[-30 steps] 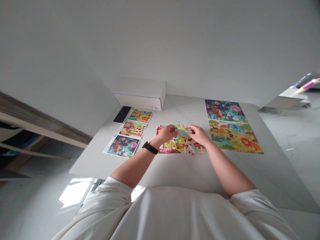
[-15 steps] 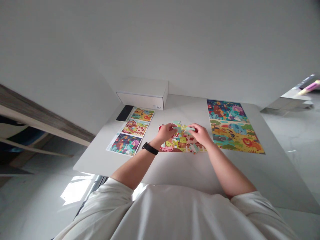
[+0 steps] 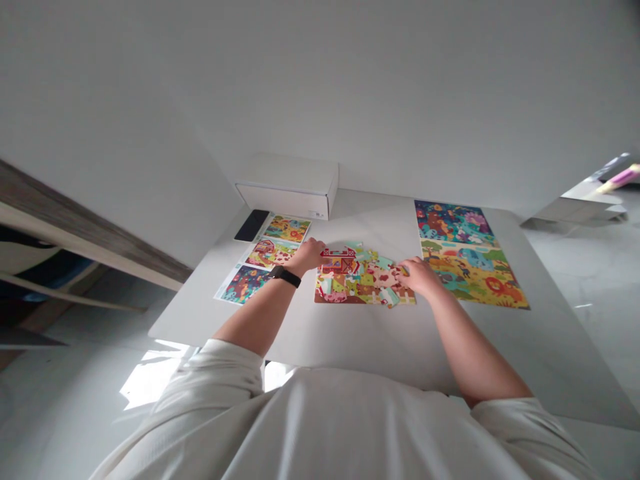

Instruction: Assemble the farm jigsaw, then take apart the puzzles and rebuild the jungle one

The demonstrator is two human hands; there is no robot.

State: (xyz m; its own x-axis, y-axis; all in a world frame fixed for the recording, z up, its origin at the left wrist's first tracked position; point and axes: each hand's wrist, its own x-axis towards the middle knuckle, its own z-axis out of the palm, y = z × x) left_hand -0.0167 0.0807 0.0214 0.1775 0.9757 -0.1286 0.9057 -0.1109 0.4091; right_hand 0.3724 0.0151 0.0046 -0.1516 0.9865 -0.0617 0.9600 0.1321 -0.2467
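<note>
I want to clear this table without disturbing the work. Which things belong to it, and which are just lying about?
In use: farm puzzle, left hand at its left edge, right hand on its right side; picture sheet, likely the guide.
Lying about: black phone, white box, big animal pictures at right, all untouched.

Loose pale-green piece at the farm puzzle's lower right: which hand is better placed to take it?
Right, likely. The right hand rests at the farm puzzle's right edge, near the pale-green piece. The left hand sits at the upper-left corner, beside the red barn, and would have to cross the puzzle.
</note>
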